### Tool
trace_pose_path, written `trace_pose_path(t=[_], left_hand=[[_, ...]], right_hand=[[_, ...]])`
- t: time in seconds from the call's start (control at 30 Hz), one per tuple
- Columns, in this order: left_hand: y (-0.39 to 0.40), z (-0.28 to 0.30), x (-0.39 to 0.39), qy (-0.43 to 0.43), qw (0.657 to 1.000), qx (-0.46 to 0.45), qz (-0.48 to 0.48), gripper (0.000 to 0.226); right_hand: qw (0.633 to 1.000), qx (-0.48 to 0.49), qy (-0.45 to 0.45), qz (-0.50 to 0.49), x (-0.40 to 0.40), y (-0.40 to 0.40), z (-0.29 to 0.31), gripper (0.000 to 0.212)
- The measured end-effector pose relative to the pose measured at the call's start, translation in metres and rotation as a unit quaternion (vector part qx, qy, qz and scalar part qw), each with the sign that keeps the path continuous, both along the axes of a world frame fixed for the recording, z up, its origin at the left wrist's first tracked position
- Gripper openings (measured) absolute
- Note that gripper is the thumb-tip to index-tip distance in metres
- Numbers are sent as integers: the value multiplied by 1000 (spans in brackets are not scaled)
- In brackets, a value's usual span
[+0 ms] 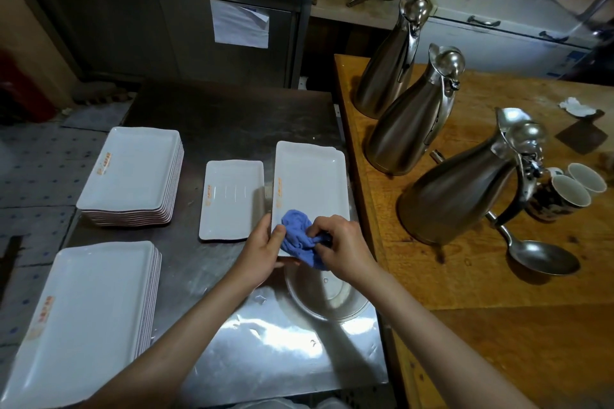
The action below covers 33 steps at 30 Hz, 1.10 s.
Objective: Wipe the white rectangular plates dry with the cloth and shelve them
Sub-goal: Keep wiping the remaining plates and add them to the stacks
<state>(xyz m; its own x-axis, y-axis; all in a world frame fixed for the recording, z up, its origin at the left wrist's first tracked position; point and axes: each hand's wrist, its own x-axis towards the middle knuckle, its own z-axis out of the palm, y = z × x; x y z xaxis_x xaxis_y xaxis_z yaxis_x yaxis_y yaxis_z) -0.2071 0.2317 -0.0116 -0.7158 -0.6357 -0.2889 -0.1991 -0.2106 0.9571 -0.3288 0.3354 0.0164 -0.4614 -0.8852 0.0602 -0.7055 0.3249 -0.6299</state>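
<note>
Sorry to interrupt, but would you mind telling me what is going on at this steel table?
A person is drying a white rectangular plate. The left hand holds its near edge, while the right hand rubs a bunched blue cloth over it. A smaller plate lies just to its left, and two plate stacks sit further left on the steel table.

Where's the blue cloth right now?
Low centre of the head view: the blue cloth is bunched in the right hand on the near end of the plate the left hand holds.
</note>
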Motion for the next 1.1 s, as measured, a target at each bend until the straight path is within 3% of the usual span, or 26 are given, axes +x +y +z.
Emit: trace_pose_path(t=[0.17, 0.3, 0.57, 0.77, 0.9, 1.0, 1.1], left_hand=[[-4, -4, 2, -3, 999, -42, 11, 25], [-7, -5, 2, 1, 1000, 15, 17, 25], [-8, -12, 3, -18, 998, -65, 14, 32], [-7, -14, 2, -6, 997, -72, 6, 29], [-8, -20, 4, -7, 998, -58, 13, 28], [-7, -24, 5, -11, 998, -57, 11, 28], [-9, -24, 5, -10, 998, -61, 8, 31]], right_hand=[[999, 35, 15, 19, -8, 5, 2, 30], [998, 28, 50, 11, -20, 8, 8, 29], [988, -67, 131, -54, -5, 7, 6, 31], [974, 67, 218, 3, 9, 4, 0, 56], [970, 139, 190, 63, 2, 6, -3, 59], [973, 126, 168, 95, 2, 8, -5, 50], [990, 103, 74, 56, 2, 6, 2, 46]])
